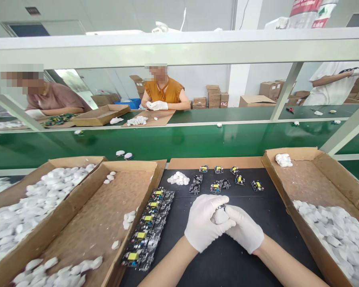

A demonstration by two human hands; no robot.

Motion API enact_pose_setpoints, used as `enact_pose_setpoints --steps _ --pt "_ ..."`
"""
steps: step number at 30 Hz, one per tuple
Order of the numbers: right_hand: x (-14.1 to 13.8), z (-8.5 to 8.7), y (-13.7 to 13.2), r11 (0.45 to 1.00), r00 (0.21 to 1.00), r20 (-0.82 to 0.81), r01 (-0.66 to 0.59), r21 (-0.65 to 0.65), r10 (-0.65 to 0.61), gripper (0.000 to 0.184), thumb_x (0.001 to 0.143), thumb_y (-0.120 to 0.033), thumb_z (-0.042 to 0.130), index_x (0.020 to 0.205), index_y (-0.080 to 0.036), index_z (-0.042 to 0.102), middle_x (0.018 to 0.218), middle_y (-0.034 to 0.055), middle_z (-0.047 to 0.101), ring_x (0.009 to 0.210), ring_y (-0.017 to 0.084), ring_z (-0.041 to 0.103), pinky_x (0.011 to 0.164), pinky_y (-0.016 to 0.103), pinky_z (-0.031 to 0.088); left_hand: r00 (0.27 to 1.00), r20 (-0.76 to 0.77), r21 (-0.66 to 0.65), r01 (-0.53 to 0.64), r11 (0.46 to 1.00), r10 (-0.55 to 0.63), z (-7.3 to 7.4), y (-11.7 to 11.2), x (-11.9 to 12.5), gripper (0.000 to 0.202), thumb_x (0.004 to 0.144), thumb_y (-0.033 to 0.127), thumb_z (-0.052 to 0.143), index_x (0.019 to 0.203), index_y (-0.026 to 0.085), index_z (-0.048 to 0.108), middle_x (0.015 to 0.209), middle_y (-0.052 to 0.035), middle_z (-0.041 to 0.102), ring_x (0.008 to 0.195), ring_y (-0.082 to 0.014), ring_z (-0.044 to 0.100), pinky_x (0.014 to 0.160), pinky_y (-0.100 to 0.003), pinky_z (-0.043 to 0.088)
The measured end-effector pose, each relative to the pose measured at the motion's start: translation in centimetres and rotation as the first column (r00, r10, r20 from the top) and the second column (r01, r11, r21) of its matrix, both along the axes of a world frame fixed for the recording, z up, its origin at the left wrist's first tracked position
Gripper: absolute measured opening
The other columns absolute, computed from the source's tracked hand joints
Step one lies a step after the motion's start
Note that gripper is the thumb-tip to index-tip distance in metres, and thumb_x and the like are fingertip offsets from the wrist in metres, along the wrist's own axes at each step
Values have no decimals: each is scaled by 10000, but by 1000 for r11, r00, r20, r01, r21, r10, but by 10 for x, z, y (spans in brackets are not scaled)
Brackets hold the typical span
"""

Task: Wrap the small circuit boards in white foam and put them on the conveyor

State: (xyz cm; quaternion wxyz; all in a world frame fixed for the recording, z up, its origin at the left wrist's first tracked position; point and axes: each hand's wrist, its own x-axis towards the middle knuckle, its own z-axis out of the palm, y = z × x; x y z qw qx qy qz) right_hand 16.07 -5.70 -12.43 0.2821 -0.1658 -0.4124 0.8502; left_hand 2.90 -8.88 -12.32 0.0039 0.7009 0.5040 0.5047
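Note:
Above the black mat, my left hand (pixel 204 221) in a white glove is closed around a small circuit board with a white rounded piece (pixel 220 216) against it. The fingers of my gloved right hand (pixel 243 227) press on the same piece from the right. Only a dark edge of the board shows; the gloves hide the rest. Just beyond my hands, several loose circuit boards (pixel 239 179) with yellow parts lie on the mat, near a small heap of white pieces (pixel 178 178). A joined panel of boards (pixel 148 218) lies left of my hands.
Cardboard trays with white pieces flank the mat: one at right (pixel 275 191), one at near left (pixel 160 167), another at far left (pixel 52 162). A green conveyor belt (pixel 185 139) runs behind, below a pale metal frame (pixel 179 52). Co-workers sit or stand across it.

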Motion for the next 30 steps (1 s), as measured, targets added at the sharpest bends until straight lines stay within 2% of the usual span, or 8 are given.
enact_pose_setpoints --steps 4,8,10,15,19,23,27,30 --pt "0 -1 -1 1000 1000 11 27 -2 -27 353 808 -471 593 663 -151 560 715 25 546 705 141 474 690 277 385 986 128 -124 128 984 -112 -4 1 -2 478 680 519 690 1045 218 625 1025 -89 672 972 -254 609 876 -423 488" --pt "-2 4 -4 999 998 -68 11 -47 -14 306 801 -465 606 728 -167 592 798 38 580 788 170 522 775 331 406 876 437 -275 345 898 -203 3 -2 0 472 828 570 481 1101 203 596 1157 -106 595 1098 -246 547 930 -404 454" --pt "-2 6 -5 998 994 -105 -17 -62 10 287 793 -453 623 766 -167 617 849 49 591 837 181 540 822 361 406 819 540 -288 399 871 -196 6 -3 2 452 860 564 422 1002 188 628 1114 -101 607 1066 -234 561 906 -374 464" --pt "-3 3 -5 995 992 -123 -36 -92 24 289 774 -418 657 912 -165 650 938 80 629 911 201 572 882 391 404 742 657 -313 433 846 -136 6 -4 8 416 759 561 589 848 156 620 829 -67 663 782 -195 624 715 -309 506" --pt "-7 -1 -6 990 995 -99 -45 -133 32 324 756 -457 664 884 -159 652 946 91 647 938 213 581 901 410 397 757 651 -331 348 877 -55 1 -4 9 406 752 553 600 826 155 634 829 -71 681 785 -202 635 721 -313 509" --pt "-8 -1 -3 983 997 -73 -12 -181 -1 324 756 -486 645 823 -169 650 868 70 660 892 209 592 888 410 409 784 614 -296 336 894 -91 -1 -2 6 499 779 599 522 989 156 616 979 -103 667 889 -229 633 784 -348 515" --pt "-5 -1 0 991 997 -30 67 -117 -71 298 818 -446 572 745 -170 657 772 63 649 821 203 585 833 374 433 936 348 -281 151 948 -46 0 0 4 471 690 462 665 1057 176 592 1031 -93 661 923 -236 635 802 -367 525" --pt "-3 -1 1 991 992 -6 130 -28 -130 342 816 -504 551 780 -180 655 755 54 624 781 197 556 769 348 435 992 114 -175 -38 984 59 0 2 2 357 664 348 699 984 207 629 951 -52 698 879 -226 653 807 -380 524"
